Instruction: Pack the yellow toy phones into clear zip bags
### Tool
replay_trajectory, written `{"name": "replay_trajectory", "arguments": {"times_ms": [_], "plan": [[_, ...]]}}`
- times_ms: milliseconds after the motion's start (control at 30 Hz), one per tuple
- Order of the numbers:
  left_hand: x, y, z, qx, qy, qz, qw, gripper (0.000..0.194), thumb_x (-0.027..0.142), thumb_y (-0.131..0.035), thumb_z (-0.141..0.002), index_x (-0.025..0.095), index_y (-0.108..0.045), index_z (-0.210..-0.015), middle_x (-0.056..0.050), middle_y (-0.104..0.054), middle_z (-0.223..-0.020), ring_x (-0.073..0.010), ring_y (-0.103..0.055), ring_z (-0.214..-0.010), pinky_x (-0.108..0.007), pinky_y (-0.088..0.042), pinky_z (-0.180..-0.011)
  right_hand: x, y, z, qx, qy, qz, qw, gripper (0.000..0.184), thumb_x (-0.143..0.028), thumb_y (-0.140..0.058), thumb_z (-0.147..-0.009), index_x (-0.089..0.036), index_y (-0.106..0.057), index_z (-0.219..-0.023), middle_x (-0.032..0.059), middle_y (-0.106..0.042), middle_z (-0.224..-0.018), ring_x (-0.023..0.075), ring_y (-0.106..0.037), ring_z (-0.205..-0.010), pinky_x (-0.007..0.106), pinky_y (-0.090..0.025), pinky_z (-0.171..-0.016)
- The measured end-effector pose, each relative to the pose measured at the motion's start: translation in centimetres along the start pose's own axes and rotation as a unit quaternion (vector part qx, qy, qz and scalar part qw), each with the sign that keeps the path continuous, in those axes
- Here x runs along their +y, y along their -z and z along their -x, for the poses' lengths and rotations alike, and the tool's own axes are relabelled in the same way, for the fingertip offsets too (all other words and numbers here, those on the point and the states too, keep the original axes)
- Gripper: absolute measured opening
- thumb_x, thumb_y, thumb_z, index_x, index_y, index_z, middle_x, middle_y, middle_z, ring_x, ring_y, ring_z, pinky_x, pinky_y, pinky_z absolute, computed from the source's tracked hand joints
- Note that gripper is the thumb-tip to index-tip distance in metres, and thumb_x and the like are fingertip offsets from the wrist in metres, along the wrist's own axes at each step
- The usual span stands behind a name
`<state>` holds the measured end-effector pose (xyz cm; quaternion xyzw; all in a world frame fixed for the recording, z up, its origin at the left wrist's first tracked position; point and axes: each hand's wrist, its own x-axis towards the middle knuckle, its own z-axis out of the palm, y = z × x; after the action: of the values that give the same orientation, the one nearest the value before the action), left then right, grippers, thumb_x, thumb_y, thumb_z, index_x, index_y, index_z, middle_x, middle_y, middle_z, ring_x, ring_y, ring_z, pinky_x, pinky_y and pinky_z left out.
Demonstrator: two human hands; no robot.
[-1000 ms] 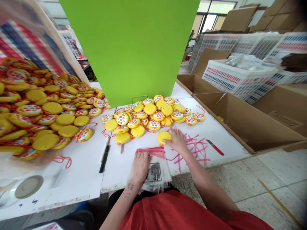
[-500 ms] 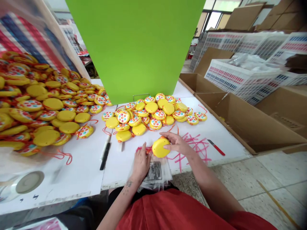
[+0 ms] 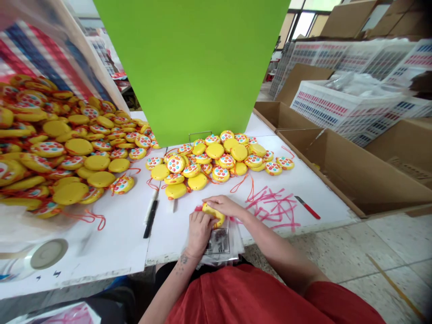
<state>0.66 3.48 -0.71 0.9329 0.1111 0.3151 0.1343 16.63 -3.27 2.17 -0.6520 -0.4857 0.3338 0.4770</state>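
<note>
A round yellow toy is tilted between my hands, over the top end of a stack of clear plastic bags with a dark printed square. My right hand grips it from above and the right, fingers along its far edge. My left hand is closed at the bags' upper left edge, its thumb side against the toy. Its fingers hide most of what they pinch, and whether the toy is inside a bag is unclear. Beyond my hands lies a heap of similar yellow toys with spotted fronts and orange cords.
Pink strips and a red-handled knife lie right. A black pen-like tool lies left, near a larger toy pile and a round lid. A green panel stands behind; open cartons flank the table.
My right hand has brought the yellow toy down and left to my left hand, tilting it. My left fingers have curled in. The toy's orange cord now lies on the table.
</note>
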Motion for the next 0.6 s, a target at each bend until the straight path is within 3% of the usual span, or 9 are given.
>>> {"name": "replay_trajectory", "arguments": {"times_ms": [67,100,167,267,367,500,600], "plan": [[0.2,0.2,-0.1,0.030,0.014,0.005,0.999,0.013,0.029,-0.057,-0.091,0.019,-0.060,-0.083,-0.007,-0.063,-0.090,-0.0231,-0.054,-0.090,-0.038,-0.043,-0.083,-0.6,-0.7,0.1,-0.032,0.039,0.037,0.998,0.032,-0.038,-0.050,-0.093,-0.020,-0.071,-0.109,0.0055,-0.070,-0.115,0.0212,-0.063,-0.108,0.035,-0.046,-0.097],[0.3,0.3,-0.1,0.038,0.020,0.014,0.999,0.012,0.028,-0.056,-0.091,0.018,-0.060,-0.085,-0.009,-0.063,-0.097,-0.0240,-0.054,-0.096,-0.039,-0.044,-0.086,-0.9,-0.6,0.2,-0.020,0.050,0.075,0.996,0.033,-0.037,-0.047,-0.095,-0.020,-0.070,-0.110,0.0054,-0.069,-0.117,0.0198,-0.062,-0.110,0.033,-0.045,-0.099],[0.4,0.3,-0.3,0.031,0.032,0.046,0.998,0.012,0.028,-0.055,-0.091,0.018,-0.059,-0.087,-0.011,-0.061,-0.111,-0.0247,-0.053,-0.106,-0.042,-0.044,-0.093,-1.2,0.1,0.8,0.056,0.028,0.169,0.984,0.035,-0.035,-0.042,-0.098,-0.019,-0.067,-0.115,0.0071,-0.068,-0.118,0.0183,-0.060,-0.112,0.031,-0.043,-0.098],[0.2,0.1,-0.4,0.002,0.058,0.106,0.993,0.012,0.029,-0.054,-0.092,0.019,-0.057,-0.087,-0.012,-0.059,-0.121,-0.0242,-0.054,-0.113,-0.044,-0.044,-0.097,-1.2,1.9,2.2,0.154,-0.062,0.252,0.953,0.038,-0.038,-0.038,-0.098,-0.016,-0.066,-0.113,0.0104,-0.071,-0.105,0.0216,-0.065,-0.100,0.033,-0.046,-0.089],[-0.2,0.2,-0.8,-0.024,0.096,0.154,0.983,0.011,0.029,-0.055,-0.090,0.019,-0.058,-0.085,-0.012,-0.057,-0.127,-0.0248,-0.053,-0.118,-0.046,-0.044,-0.100,-0.7,2.4,3.8,0.137,-0.093,0.270,0.949,0.035,-0.039,-0.043,-0.096,-0.018,-0.067,-0.112,0.0107,-0.073,-0.102,0.0249,-0.066,-0.097,0.034,-0.047,-0.084],[-0.4,1.2,-1.9,-0.099,0.122,0.196,0.968,0.012,0.030,-0.059,-0.086,0.019,-0.061,-0.080,-0.012,-0.059,-0.127,-0.0257,-0.054,-0.117,-0.045,-0.044,-0.100,-0.2,0.6,4.9,0.116,-0.108,0.283,0.946,0.039,-0.019,-0.044,-0.091,-0.021,-0.059,-0.128,0.0088,-0.072,-0.109,0.0232,-0.067,-0.098,0.033,-0.047,-0.085],[0.1,2.5,-3.1,-0.159,0.128,0.202,0.958,0.012,0.028,-0.057,-0.087,0.020,-0.060,-0.078,-0.010,-0.066,-0.110,-0.0248,-0.060,-0.105,-0.042,-0.047,-0.092,-0.5,-0.7,4.7,0.140,-0.103,0.279,0.945,0.046,-0.014,-0.039,-0.091,-0.021,-0.053,-0.134,0.0090,-0.072,-0.103,0.0228,-0.067,-0.090,0.034,-0.048,-0.081]]}}
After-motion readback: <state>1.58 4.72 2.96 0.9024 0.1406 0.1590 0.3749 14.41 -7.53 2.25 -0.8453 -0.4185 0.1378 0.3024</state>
